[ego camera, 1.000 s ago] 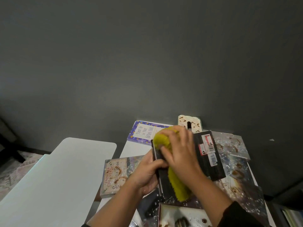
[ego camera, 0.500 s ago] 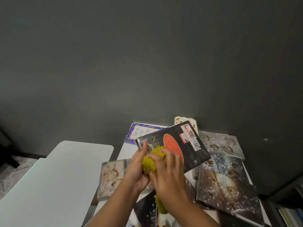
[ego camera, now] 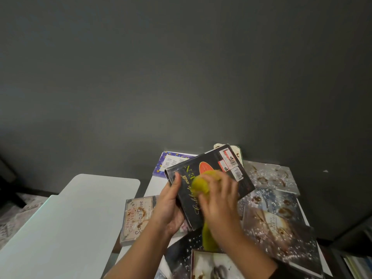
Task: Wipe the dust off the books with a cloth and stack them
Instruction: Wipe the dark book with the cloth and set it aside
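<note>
Held tilted above the desk at its twelve o'clock end, the book is gripped by the left hand alone while the right hand clutches the cloth, so hard rubbing could dislodge it.

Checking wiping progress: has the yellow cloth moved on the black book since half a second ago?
Yes. The yellow cloth moved up the black book toward the orange oval.

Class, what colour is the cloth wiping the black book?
Yellow-green, seen in the head view: the cloth under the right hand.
</note>
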Tool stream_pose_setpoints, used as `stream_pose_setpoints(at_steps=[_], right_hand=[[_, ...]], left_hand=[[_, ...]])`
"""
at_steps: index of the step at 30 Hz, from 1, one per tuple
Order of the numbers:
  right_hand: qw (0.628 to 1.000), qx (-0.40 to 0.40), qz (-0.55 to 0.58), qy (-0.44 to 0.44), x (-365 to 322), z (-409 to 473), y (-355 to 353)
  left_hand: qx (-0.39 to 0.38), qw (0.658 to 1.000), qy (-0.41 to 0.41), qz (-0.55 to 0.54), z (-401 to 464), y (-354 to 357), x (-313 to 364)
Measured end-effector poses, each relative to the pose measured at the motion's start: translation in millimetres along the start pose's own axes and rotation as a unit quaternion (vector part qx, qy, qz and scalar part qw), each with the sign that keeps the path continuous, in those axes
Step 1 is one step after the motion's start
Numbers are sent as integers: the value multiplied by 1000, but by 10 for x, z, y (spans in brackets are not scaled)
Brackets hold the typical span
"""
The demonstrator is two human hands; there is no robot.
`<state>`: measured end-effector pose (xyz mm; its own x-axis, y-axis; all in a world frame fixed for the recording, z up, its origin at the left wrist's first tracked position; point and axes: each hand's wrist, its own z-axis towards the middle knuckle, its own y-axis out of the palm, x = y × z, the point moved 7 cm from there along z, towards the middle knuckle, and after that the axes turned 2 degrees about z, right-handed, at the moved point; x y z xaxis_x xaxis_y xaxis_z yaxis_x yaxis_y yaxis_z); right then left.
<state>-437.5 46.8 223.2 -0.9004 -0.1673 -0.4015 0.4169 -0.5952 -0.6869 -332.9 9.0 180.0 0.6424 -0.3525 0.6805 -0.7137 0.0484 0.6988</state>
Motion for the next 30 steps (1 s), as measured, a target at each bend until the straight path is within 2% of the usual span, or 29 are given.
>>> stream_pose_setpoints(at_steps=[3, 5, 7, 10, 12, 13, 15, 17, 18, 19, 22, 26, 30], right_hand=[[995, -27, 17, -96, -327, -153, 85], [994, -8, 22, -104, -217, -28, 63], [999, 25, 33, -33, 81, 183, -8], [981, 45, 107, 155, 592, 417, -103], [949, 101, 184, 236, 778, 457, -179], [919, 121, 245, 285, 874, 458, -186], [813, 132, 404, 397, 1044, 452, -109], [676, 98, 548, 483, 1095, 425, 20], [622, 69, 597, 502, 1083, 409, 75], [587, 35, 627, 511, 1039, 396, 106], [551, -45, 662, 507, 918, 361, 189], [524, -91, 654, 538, 901, 260, 356], [500, -115, 652, 559, 853, 180, 554]], left_hand=[[7, 1000, -13, 0, -13, -42, -53], [-20, 1000, 7, 0, -7, -37, -27], [-57, 998, 23, 19, -35, 28, 1], [-72, 994, 15, 78, -90, 87, -21], [-86, 988, 27, 125, -103, 100, 17], [-100, 982, 37, 154, -103, 112, 51], [-136, 962, 57, 229, -129, 180, 133], [-176, 925, 87, 325, -180, 302, 234], [-201, 899, 105, 374, -213, 382, 284], [-231, 870, 122, 418, -233, 446, 314], [-277, 786, 158, 529, -246, 499, 369], [-301, 709, 168, 616, -168, 355, 375], [-249, 622, 144, 728, 119, -72, 445]])
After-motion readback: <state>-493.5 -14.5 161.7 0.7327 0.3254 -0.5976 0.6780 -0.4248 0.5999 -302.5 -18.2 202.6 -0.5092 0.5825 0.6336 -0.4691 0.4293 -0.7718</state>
